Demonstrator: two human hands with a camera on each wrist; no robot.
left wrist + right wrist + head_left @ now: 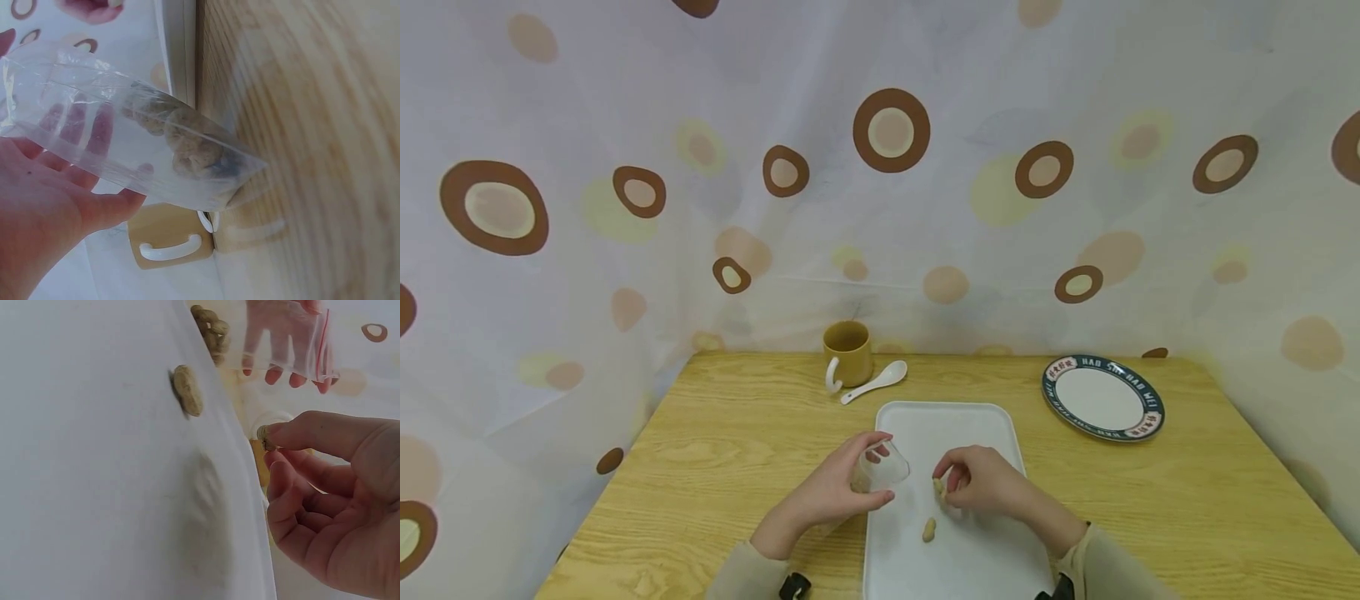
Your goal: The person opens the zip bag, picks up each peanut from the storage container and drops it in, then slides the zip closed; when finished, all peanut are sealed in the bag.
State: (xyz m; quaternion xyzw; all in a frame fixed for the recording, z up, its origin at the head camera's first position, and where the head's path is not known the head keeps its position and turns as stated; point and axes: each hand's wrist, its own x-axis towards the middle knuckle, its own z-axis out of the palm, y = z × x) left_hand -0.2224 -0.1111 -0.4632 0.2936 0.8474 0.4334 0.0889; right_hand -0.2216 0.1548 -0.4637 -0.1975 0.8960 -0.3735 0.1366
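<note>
My left hand [829, 493] holds a clear plastic zip bag [56, 87] upright beside the white tray [951, 421], fingers behind it and thumb in front. Several peanuts in their shells [194, 147] are gathered at the bag's bottom, close over the wooden table. Between the thumb and fingertips of my right hand [992, 483] is a peanut [265, 436], pinched a little above the tray and to the right of the bag. One more peanut [929, 530] lies loose on the tray, nearer to me. A red strip [324, 344] runs along the bag's mouth in the right wrist view.
Behind the tray stand a mustard-yellow mug [848, 354] with a white handle and a white spoon [876, 382] lying beside it. A plate [1103, 398] with a dark patterned rim rests at the back right. A patterned curtain [955, 208] hangs behind the table [737, 433].
</note>
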